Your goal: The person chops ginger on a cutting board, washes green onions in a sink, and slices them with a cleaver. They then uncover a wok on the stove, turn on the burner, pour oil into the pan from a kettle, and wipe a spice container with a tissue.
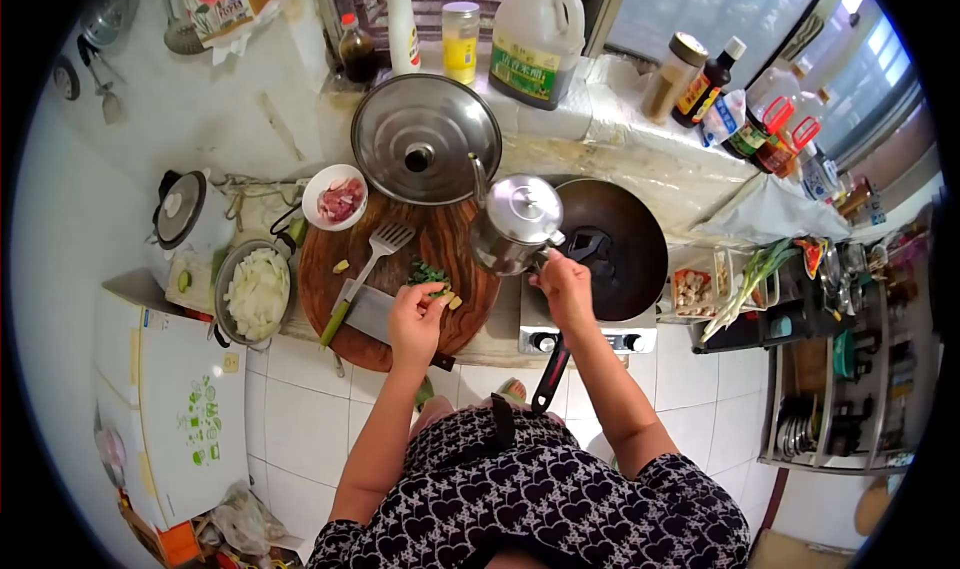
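Note:
My right hand [565,287] grips the handle of a lidded stainless-steel oil pot [500,254] with a thin curved spout. The pot hangs over the gap between the chopping board and a dark wok [635,269], covering part of the wok's left rim. A dark, shiny pool of liquid lies in the wok. Over the round wooden board [325,239], my left hand [415,319] is closed in a pinch; what its fingers hold, if anything, I cannot make out. Chopped greens [427,272] and pale yellow pieces [454,301] lie beside its fingertips. Under that wrist is a cleaver [365,314].
A slotted spatula [388,239] with a green handle lies on the board. Around the board stand a bowl of sliced meat [340,201], a large steel lid [385,119] and a pan of chopped white vegetable [258,294]. The wok handle [550,377] juts toward my body.

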`<action>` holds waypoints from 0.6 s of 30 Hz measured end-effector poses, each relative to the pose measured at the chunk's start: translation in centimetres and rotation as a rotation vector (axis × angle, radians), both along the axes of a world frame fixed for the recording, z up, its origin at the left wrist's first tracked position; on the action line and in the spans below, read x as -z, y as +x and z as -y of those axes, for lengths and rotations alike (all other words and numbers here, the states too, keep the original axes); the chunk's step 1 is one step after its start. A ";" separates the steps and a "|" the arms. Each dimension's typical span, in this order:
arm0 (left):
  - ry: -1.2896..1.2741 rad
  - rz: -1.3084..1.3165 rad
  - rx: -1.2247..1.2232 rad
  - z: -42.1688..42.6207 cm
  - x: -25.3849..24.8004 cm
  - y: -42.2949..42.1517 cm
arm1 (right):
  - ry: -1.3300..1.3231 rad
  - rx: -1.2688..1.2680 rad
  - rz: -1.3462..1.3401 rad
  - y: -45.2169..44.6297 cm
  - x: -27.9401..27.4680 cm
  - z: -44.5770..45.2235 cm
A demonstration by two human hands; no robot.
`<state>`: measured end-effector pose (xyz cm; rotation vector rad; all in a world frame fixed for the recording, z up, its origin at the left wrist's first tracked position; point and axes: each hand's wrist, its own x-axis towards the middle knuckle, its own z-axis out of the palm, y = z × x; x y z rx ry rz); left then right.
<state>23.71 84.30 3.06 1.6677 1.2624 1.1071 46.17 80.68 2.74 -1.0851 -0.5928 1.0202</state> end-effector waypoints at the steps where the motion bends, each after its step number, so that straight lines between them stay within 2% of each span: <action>1: 0.003 -0.022 -0.009 -0.1 0.2 -0.2 | -0.020 0.006 0.008 -0.7 1.0 -0.3; 5: 0.001 -0.002 0.012 -0.2 1.1 -0.8 | -0.175 0.090 0.018 -3.4 4.3 -1.7; 8: 0.001 -0.013 0.044 -0.5 2.1 -1.3 | -0.193 0.139 -0.063 -5.0 7.1 -2.7; 12: -0.015 -0.002 0.094 -0.7 2.7 -1.8 | -0.288 0.143 -0.033 -6.5 8.2 -3.3; 18: -0.094 -0.029 0.164 -1.1 3.0 -1.7 | -0.235 0.126 0.006 -7.9 9.6 -3.4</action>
